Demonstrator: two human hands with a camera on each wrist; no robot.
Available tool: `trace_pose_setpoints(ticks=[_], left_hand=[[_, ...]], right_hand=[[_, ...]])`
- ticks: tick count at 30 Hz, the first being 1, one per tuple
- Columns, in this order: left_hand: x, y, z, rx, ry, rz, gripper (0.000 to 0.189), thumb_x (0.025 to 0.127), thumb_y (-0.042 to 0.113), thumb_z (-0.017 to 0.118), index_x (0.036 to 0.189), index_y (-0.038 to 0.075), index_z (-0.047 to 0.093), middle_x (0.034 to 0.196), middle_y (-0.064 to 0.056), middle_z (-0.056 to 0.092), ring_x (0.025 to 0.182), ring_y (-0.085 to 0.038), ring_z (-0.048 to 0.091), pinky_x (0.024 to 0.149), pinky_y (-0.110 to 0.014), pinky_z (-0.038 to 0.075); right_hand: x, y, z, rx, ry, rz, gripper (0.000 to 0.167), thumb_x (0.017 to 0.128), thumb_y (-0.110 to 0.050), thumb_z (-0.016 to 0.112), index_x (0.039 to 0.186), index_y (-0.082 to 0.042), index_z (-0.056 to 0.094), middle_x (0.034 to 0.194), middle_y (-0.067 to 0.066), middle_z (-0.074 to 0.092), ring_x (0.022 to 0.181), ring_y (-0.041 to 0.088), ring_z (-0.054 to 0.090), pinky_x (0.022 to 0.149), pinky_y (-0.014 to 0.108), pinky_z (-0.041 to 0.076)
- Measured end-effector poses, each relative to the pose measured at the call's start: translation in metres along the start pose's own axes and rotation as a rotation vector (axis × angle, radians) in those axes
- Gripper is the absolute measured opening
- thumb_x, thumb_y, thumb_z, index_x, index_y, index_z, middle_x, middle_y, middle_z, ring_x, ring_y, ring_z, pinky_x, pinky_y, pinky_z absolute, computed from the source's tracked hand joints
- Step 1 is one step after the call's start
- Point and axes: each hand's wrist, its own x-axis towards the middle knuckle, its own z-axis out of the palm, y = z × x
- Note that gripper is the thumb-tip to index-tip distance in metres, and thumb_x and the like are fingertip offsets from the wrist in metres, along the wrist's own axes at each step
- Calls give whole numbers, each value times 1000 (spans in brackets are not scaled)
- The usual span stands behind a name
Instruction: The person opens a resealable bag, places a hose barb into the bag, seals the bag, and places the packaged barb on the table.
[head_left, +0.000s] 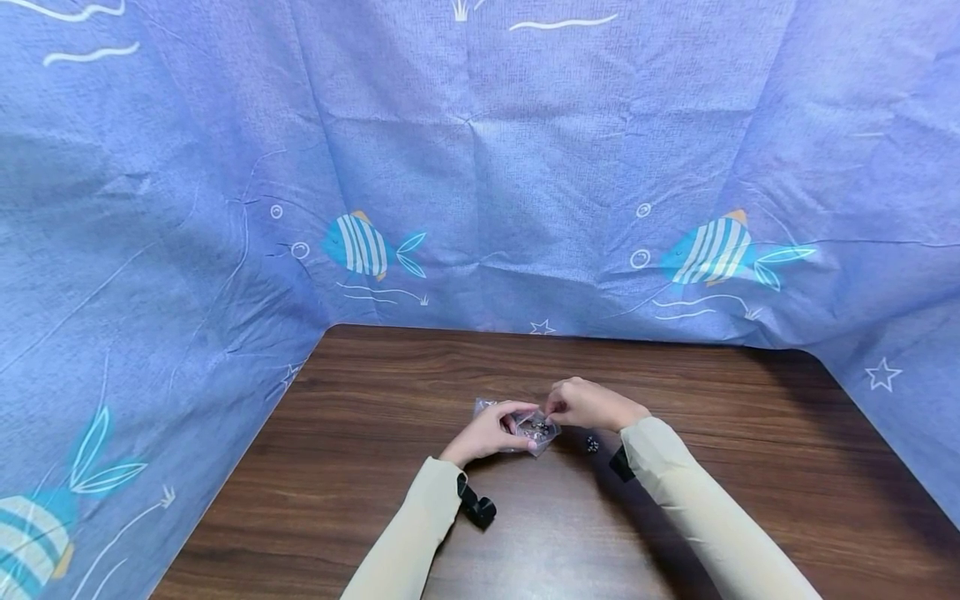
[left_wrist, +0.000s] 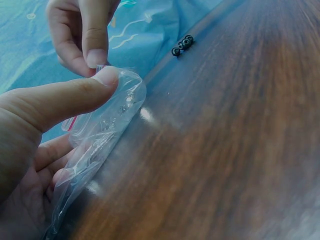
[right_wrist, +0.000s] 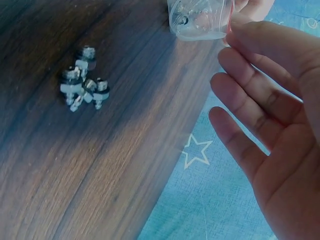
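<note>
A clear zip-lock bag [head_left: 542,433] with a red seal line is held up just over the table. Small metal pieces show through its film. My left hand [head_left: 491,433] grips the bag's side, the thumb on one face and fingers behind it in the left wrist view. At the bag's opening, my right hand [head_left: 592,405] pinches the edge by the red line between thumb and index finger, the other fingers loosely bent. Below the right hand, a small cluster of metal fittings [right_wrist: 85,80] with dark rings lies on the table, apart from both hands.
The brown wood-grain table [head_left: 390,375] runs back to a blue cloth [head_left: 547,167] printed with fish, which hangs along the back and sides. Black straps with a camera mount [head_left: 480,508] sit at the wrists.
</note>
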Motion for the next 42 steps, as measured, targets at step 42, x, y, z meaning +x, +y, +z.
trace_pose_setpoints(ticks=[42], left_hand=[[0, -1, 0, -3, 9, 12, 59, 76, 21, 83, 131, 18, 61, 80, 2, 60, 68, -3, 51, 60, -19, 42]], right_hand=[[-40, 27, 3, 50, -87, 67, 8, 76, -1, 76, 81, -7, 73, 84, 0, 72, 75, 6, 63, 68, 21, 51]])
